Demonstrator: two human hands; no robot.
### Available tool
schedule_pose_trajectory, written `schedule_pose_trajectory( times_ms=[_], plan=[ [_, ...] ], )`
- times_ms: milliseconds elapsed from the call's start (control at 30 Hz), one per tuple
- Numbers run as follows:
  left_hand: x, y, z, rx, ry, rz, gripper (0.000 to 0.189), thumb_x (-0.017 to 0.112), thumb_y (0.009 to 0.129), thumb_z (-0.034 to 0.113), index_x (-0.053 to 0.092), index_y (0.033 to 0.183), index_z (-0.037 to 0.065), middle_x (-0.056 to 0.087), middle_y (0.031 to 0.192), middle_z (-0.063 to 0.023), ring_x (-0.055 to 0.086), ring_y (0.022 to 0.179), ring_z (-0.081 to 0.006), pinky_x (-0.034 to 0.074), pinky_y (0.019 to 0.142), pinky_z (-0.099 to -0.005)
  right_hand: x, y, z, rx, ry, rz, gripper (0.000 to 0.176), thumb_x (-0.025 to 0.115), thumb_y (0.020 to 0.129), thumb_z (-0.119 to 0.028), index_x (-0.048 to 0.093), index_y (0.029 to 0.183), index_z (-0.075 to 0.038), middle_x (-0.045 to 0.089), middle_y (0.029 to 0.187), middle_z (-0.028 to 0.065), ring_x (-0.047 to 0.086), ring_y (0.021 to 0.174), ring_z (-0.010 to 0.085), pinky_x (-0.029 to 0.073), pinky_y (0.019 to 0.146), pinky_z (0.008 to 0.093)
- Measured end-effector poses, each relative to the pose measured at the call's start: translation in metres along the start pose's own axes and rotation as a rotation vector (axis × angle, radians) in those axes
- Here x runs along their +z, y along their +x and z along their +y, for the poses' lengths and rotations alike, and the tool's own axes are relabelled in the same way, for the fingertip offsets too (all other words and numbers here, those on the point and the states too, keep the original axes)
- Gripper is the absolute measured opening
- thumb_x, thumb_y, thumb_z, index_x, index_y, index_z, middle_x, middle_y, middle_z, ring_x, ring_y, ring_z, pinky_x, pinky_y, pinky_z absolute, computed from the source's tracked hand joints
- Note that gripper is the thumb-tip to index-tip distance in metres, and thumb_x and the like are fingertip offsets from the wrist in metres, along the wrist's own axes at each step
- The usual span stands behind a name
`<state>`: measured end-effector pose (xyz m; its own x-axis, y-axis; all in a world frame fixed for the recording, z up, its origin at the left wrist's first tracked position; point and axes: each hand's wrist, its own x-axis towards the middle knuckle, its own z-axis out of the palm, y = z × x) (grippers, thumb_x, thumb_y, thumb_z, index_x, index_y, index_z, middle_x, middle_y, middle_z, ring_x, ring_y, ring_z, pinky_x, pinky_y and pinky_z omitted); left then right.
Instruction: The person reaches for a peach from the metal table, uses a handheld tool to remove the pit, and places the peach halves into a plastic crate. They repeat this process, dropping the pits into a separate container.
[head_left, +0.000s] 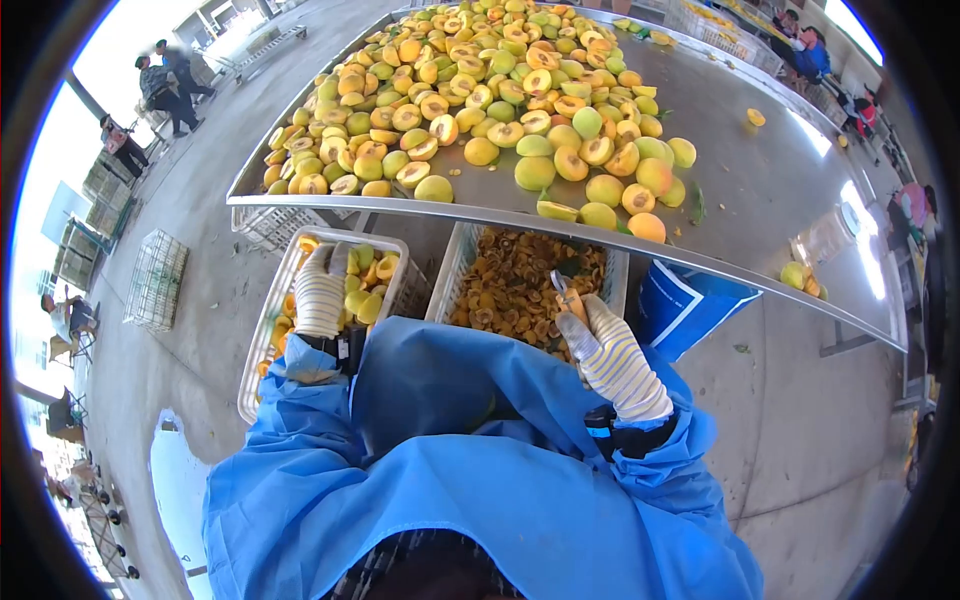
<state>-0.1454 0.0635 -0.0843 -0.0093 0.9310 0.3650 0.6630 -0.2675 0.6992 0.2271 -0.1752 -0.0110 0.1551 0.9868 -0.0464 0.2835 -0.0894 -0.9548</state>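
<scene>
My left hand, in a striped glove with grey fingertips, is over the left white crate, among halved yellow-orange fruits that look like peaches or apricots. Its fingers point down, thumb a little apart, and no fruit shows in its grip; the tips are partly hidden. My right hand, gloved alike, is closed around a pitting tool with a metal loop end and a light orange-brown handle. Below the tool sits a second crate full of brown pits and scraps.
A metal table in front carries a large heap of whole and halved fruits. A blue bag hangs or stands under its edge at right. Wire crates stand on the floor at left. Other people are farther off.
</scene>
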Motion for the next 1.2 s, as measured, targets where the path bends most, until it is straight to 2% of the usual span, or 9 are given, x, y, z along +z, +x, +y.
schedule_pose_trajectory(
  times_ms=[33, 233, 367, 467, 667, 767, 867, 1000, 1200],
  plan=[
    [-0.023, -0.007, -0.001, -0.098, 0.326, 0.008, 0.038, 0.056, 0.095, 0.041, 0.068, 0.107, 0.007, 0.070, 0.092, -0.0196, 0.065, 0.085, -0.0395, 0.050, 0.076, -0.0452, 0.001, 0.000, -0.002, -0.004, -0.010, -0.011, 0.034, 0.057, 0.097, -0.035, 0.056, 0.104, -0.001, 0.060, 0.076, 0.0178, 0.058, 0.069, 0.0351, 0.045, 0.064, 0.0419],
    [-0.048, -0.035, -0.068, -0.420, 0.963, -0.104, 0.050, 0.063, 0.087, 0.048, 0.063, 0.121, 0.012, 0.062, 0.123, -0.0183, 0.058, 0.112, -0.0396, 0.047, 0.094, -0.0452, 0.003, 0.001, -0.012, 0.043, 0.034, -0.040, 0.035, 0.059, 0.097, -0.034, 0.057, 0.106, 0.000, 0.061, 0.075, 0.0166, 0.057, 0.066, 0.0328, 0.045, 0.063, 0.0402],
    [-0.004, 0.020, -0.008, 0.215, 0.354, 0.217, 0.034, 0.069, 0.085, 0.028, 0.066, 0.114, 0.009, 0.064, 0.112, -0.0199, 0.059, 0.104, -0.0389, 0.048, 0.091, -0.0430, 0.004, 0.003, -0.008, 0.054, 0.030, -0.031, 0.037, 0.060, 0.095, -0.035, 0.057, 0.107, 0.000, 0.060, 0.075, 0.0169, 0.057, 0.067, 0.0328, 0.045, 0.063, 0.0396],
    [0.037, 0.059, 0.097, 0.193, 0.121, -0.111, 0.036, 0.064, 0.089, 0.034, 0.066, 0.112, 0.005, 0.069, 0.096, -0.0185, 0.066, 0.092, -0.0358, 0.051, 0.082, -0.0427, 0.005, 0.007, -0.003, 0.027, -0.008, -0.016, 0.040, 0.060, 0.095, -0.038, 0.057, 0.107, 0.000, 0.061, 0.076, 0.0181, 0.058, 0.068, 0.0351, 0.045, 0.064, 0.0405],
    [0.105, 0.093, 0.178, 0.116, 0.737, -0.583, 0.057, 0.065, 0.083, 0.046, 0.060, 0.125, 0.007, 0.070, 0.102, -0.0194, 0.068, 0.094, -0.0346, 0.052, 0.082, -0.0430, 0.002, 0.005, -0.001, 0.008, -0.099, -0.010, 0.045, 0.059, 0.095, -0.042, 0.057, 0.108, 0.001, 0.062, 0.077, 0.0204, 0.059, 0.071, 0.0385, 0.046, 0.065, 0.0418],
    [0.109, 0.098, 0.175, 0.090, 0.590, -0.683, 0.057, 0.067, 0.083, 0.041, 0.057, 0.127, 0.007, 0.069, 0.107, -0.0162, 0.068, 0.094, -0.0302, 0.053, 0.081, -0.0404, 0.001, 0.004, -0.002, -0.001, -0.087, -0.020, 0.045, 0.059, 0.095, -0.042, 0.057, 0.110, 0.001, 0.061, 0.077, 0.0191, 0.059, 0.070, 0.0354, 0.045, 0.065, 0.0406],
    [0.133, 0.094, 0.126, 0.060, -0.172, -0.424, 0.052, 0.067, 0.086, 0.035, 0.056, 0.128, 0.006, 0.068, 0.112, -0.0112, 0.067, 0.098, -0.0249, 0.054, 0.082, -0.0376, 0.000, 0.002, -0.008, 0.014, 0.021, -0.026, 0.044, 0.060, 0.095, -0.040, 0.056, 0.111, 0.000, 0.060, 0.076, 0.0157, 0.057, 0.068, 0.0288, 0.045, 0.065, 0.0382],
    [0.090, 0.038, 0.175, -0.409, -1.464, -0.789, 0.041, 0.061, 0.093, 0.028, 0.058, 0.125, 0.003, 0.065, 0.114, -0.0107, 0.065, 0.104, -0.0237, 0.055, 0.088, -0.0383, 0.005, 0.001, -0.015, 0.037, 0.108, -0.017, 0.041, 0.060, 0.096, -0.038, 0.056, 0.112, 0.000, 0.057, 0.077, 0.0111, 0.053, 0.068, 0.0204, 0.044, 0.065, 0.0352],
    [0.088, -0.039, 0.213, -0.692, -1.556, -1.030, 0.044, 0.062, 0.095, 0.036, 0.059, 0.122, 0.002, 0.065, 0.111, -0.0113, 0.064, 0.102, -0.0231, 0.054, 0.091, -0.0391, 0.016, 0.006, -0.008, -0.181, -0.080, 0.156, 0.035, 0.060, 0.095, -0.033, 0.055, 0.101, 0.001, 0.060, 0.074, 0.0245, 0.059, 0.072, 0.0460, 0.045, 0.061, 0.0465]
  ],
)
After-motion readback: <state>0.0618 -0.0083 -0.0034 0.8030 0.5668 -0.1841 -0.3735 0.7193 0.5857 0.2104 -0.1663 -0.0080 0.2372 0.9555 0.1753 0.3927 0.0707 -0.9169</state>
